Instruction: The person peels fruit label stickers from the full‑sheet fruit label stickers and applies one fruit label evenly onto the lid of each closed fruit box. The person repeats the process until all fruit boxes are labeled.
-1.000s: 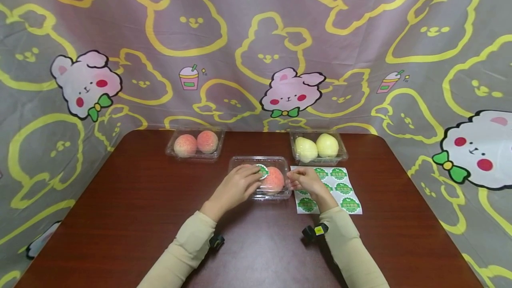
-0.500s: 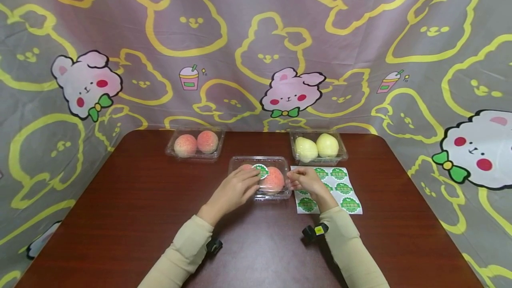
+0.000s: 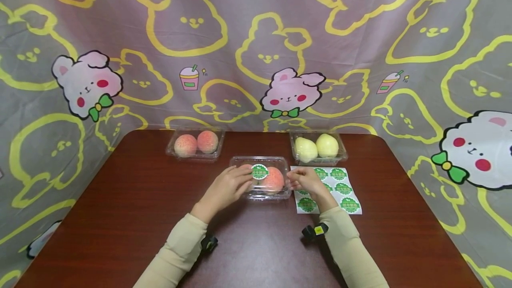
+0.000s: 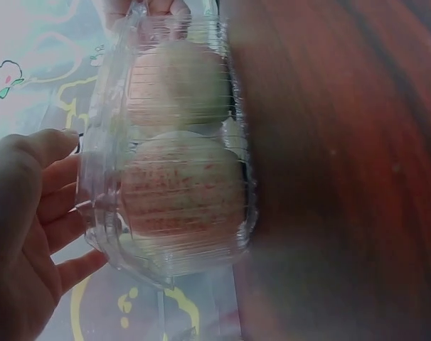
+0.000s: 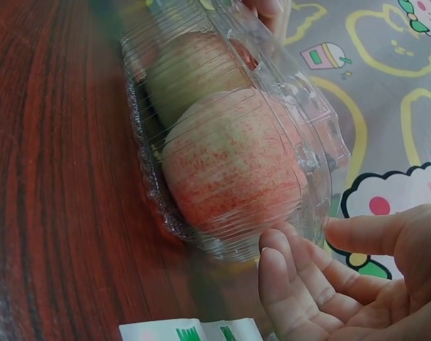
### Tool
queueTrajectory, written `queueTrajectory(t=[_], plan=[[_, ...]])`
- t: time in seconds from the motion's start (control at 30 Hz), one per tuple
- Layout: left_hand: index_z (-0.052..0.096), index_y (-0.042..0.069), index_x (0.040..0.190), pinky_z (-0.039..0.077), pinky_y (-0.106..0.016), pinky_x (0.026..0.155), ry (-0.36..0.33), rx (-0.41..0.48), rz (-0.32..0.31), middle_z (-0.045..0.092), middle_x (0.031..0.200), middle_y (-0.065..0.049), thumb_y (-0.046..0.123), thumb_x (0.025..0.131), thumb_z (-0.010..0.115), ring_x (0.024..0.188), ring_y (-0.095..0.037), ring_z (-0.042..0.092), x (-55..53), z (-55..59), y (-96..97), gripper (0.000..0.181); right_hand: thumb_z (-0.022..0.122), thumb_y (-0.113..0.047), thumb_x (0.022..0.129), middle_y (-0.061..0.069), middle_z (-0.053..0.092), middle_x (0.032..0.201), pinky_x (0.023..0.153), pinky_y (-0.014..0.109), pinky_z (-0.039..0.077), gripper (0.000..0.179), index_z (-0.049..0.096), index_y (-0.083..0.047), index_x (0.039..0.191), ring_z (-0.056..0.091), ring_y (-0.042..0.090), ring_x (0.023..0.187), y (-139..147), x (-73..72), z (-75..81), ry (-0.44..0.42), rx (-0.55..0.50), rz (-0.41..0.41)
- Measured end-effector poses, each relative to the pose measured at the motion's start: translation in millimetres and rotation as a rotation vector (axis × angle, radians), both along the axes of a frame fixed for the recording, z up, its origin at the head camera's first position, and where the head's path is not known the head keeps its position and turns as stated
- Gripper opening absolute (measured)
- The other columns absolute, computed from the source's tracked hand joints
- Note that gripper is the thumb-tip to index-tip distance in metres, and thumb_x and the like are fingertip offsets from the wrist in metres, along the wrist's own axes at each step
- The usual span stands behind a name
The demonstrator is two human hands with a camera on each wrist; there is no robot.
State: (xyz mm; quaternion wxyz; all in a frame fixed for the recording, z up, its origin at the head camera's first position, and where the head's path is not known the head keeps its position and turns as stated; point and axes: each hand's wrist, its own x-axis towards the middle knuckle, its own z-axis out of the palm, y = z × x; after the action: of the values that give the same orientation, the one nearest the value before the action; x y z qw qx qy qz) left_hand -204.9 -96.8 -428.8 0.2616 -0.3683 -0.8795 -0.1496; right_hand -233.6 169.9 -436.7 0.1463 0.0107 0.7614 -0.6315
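A clear plastic clamshell box (image 3: 260, 194) with two reddish peaches (image 3: 273, 180) inside sits mid-table. On its lid lies a round green-and-white sticker (image 3: 260, 171). My left hand (image 3: 226, 188) is over the lid's left part, its fingertips right at the sticker's left edge. In the left wrist view, those fingers (image 4: 65, 227) reach out loosely along the lid side. At the box's right end, my right hand (image 3: 308, 182) holds the rim between thumb and curled fingers, as the right wrist view shows with the thumb (image 5: 365, 233) at the lid edge.
Under my right hand lies a sheet of green round stickers (image 3: 343, 189). Behind, at left, stands another clear box (image 3: 218, 154) of two peaches; at right, a clear box (image 3: 340, 159) holds two pale yellow pears (image 3: 327, 146). A patterned curtain (image 3: 224, 101) hangs beyond the table.
My left hand has drawn back to the left, from over the sticker to its edge, so the whole sticker shows on the lid. My right hand and the box have stayed put.
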Motion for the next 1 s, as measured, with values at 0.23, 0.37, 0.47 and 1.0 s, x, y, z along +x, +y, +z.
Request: queueTrajectory(t=[0.23,0.37,0.47,1.0], plan=[[0.075,0.008,0.098,0.053,-0.04,0.096,-0.019,0.05,-0.015,0.076,0.102,-0.004,0.016,0.085,0.071,0.101,-0.019,0.07,-1.9,2.8,1.4,0.016,0.051,-0.005,0.096,-0.006,0.064,0.068,0.061,0.018,0.056,0.032,0.054,0.02,0.114,0.062,0.002,0.06,-1.5,0.8,-1.0,-0.003,0.011,0.0],[0.075,0.007,0.095,0.055,-0.034,0.092,-0.068,0.101,-0.014,0.075,0.098,-0.004,0.013,0.085,0.071,0.098,-0.02,0.07,-4.1,6.0,4.1,0.013,0.05,-0.005,0.096,-0.006,0.064,0.067,0.061,0.018,0.056,0.032,0.053,0.021,0.115,0.062,0.002,0.059,-0.8,1.7,0.0,-0.007,0.003,0.0],[0.075,0.007,0.097,0.055,-0.035,0.091,-0.148,0.16,-0.007,0.075,0.1,-0.006,0.012,0.086,0.069,0.099,-0.021,0.07,-5.4,9.3,5.4,0.013,0.051,-0.006,0.096,-0.006,0.064,0.067,0.062,0.018,0.056,0.033,0.054,0.021,0.116,0.061,0.002,0.06,1.0,2.3,0.9,-0.006,0.018,0.011],[0.075,0.005,0.099,0.056,-0.039,0.083,-0.443,0.39,0.083,0.075,0.092,-0.009,0.009,0.09,0.064,0.088,-0.02,0.069,-13.8,18.6,-2.5,0.014,0.054,-0.006,0.095,-0.005,0.066,0.071,0.068,0.024,0.058,0.034,0.054,0.02,0.116,0.063,0.004,0.064,10.3,-0.8,2.6,0.009,0.053,0.098]])
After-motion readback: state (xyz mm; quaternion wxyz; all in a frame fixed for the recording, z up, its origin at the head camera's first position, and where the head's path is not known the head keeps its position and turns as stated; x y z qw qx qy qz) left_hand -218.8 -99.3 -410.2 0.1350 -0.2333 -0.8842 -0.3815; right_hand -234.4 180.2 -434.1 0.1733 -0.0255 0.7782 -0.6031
